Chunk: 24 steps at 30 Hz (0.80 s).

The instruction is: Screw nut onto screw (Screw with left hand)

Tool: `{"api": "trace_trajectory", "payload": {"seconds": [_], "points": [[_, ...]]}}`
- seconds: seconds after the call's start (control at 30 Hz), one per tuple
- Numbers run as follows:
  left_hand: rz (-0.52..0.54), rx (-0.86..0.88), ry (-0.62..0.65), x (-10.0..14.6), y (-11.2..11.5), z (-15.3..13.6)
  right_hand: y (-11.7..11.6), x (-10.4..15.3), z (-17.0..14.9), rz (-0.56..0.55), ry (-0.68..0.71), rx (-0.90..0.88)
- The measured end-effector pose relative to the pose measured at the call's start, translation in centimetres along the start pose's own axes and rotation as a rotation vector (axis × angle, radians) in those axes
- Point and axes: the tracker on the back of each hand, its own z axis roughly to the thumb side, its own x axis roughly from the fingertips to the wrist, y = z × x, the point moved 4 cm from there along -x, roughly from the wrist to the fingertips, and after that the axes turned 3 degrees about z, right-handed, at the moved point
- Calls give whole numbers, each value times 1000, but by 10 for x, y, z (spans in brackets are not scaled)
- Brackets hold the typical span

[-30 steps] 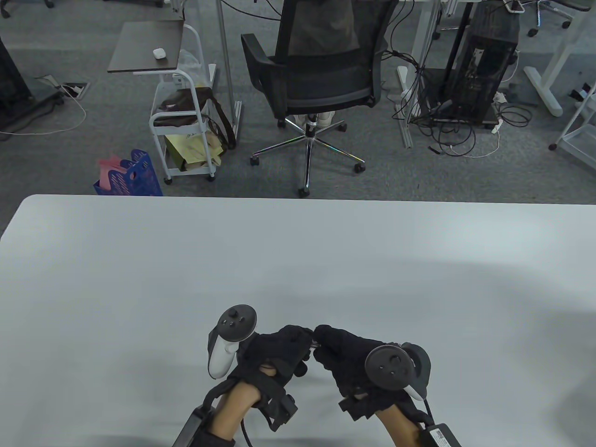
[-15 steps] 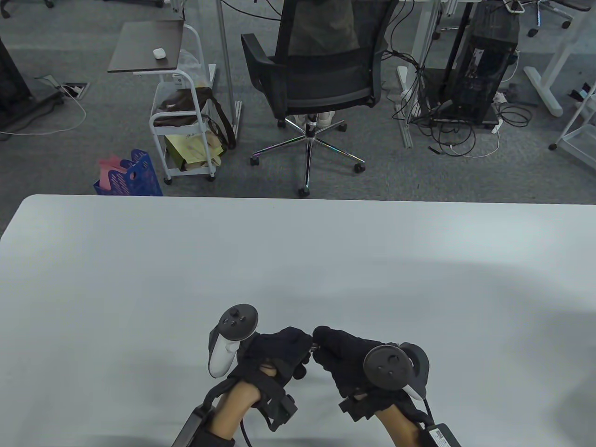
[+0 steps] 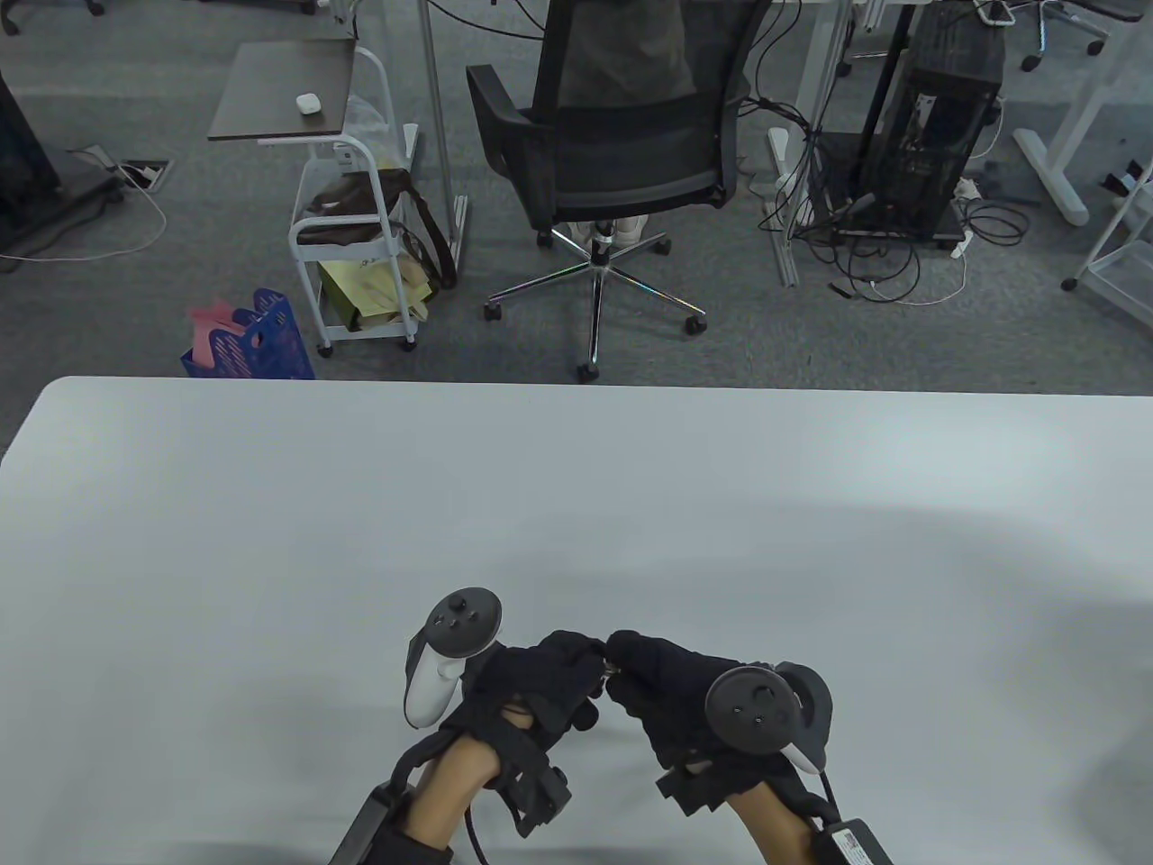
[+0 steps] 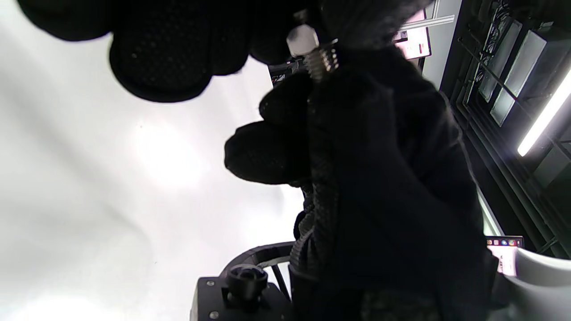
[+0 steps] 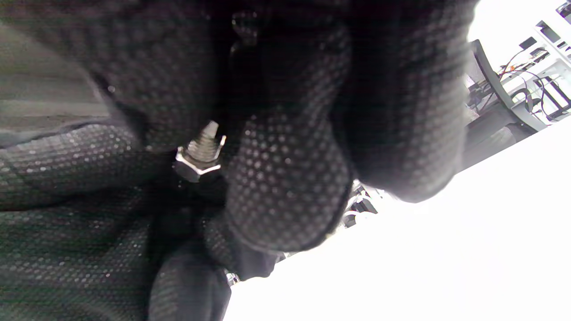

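Note:
My two gloved hands meet low over the white table (image 3: pixel 270 541), near its front edge. My left hand (image 3: pixel 581 665) pinches a small hex nut (image 4: pixel 302 40) at its fingertips. The nut sits on the threaded shaft of a metal screw (image 4: pixel 325 62). My right hand (image 3: pixel 623 662) grips the screw, and its fingers hide the head. In the right wrist view the nut (image 5: pixel 197 166) and the threads (image 5: pixel 204 145) show between the gloved fingers (image 5: pixel 285 178). In the table view only a glint of the screw (image 3: pixel 610 669) shows between the hands.
Behind the table's far edge stand a black office chair (image 3: pixel 621 135), a white rolling cart (image 3: pixel 351 234) and a blue basket (image 3: pixel 252 338) on the carpet. Cables and a computer tower (image 3: pixel 937 135) are at the back right.
My left hand has shifted and turned slightly at the nut; its tracker has drifted a little to the right. My right hand has stayed almost still.

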Motion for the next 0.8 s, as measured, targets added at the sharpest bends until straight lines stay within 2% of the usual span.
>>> {"api": "trace_trajectory", "payload": {"seconds": [0.1, 0.33, 0.5, 0.7, 0.8], "points": [[59, -20, -7, 1, -4, -1, 0, 0, 0, -5, -2, -17], [-18, -6, 0, -1, 1, 2, 0, 0, 1, 2, 6, 4], [59, -7, -1, 1, -5, 0, 1, 0, 0, -10, -1, -21], [2, -14, 12, -1, -1, 4, 1, 0, 0, -4, 3, -5], [14, -7, 14, 0, -1, 2, 0, 0, 0, -1, 1, -8]]}}
